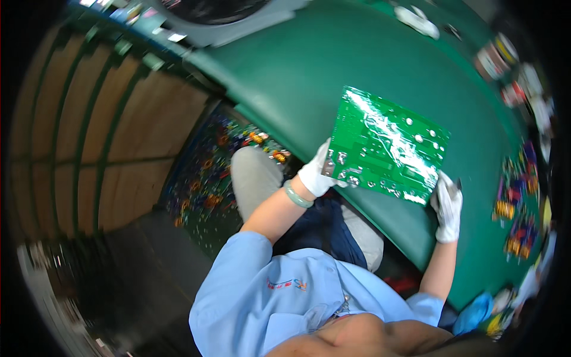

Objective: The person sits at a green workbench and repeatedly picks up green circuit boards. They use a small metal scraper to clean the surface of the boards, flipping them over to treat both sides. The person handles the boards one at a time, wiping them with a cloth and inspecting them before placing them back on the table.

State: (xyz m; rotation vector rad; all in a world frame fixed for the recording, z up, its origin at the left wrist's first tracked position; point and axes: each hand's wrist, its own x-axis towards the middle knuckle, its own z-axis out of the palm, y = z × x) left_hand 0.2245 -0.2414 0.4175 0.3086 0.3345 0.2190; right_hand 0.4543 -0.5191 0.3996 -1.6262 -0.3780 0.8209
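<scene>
Over the near part of the green desk (285, 65), a green printed circuit board (389, 140) is held between two white-gloved hands. Its exposed face carries scattered solder joints and a strong band of glare, which obscures part of the surface. Whether any edge rests on the desk cannot be determined.

Left hand (317, 171): fingers closed on the board's lower left edge; a pale green bangle (297, 194) sits on that wrist. Right hand (448, 207): fingers drawn in against the lower right corner, gripping it; the thumb's exact placement is not clear. A small dark shape beside these fingers is not identifiable.

Surroundings: loose components with coloured parts (511, 193) lie toward the desk's right side, well apart from the board. Left of the person's knee (256, 175), below desk level, is a heap of mixed electronic components (202, 178).

Risks, as judged: smooth glove fabric could let the board slip, since the right hand has only a corner. Uneven pull between the hands could flex the panel and strain its joints. Projecting leads, if present, could snag the gloves. The left corner lies close to the desk's edge, so a lost left grip could tip the board toward the lap.
</scene>
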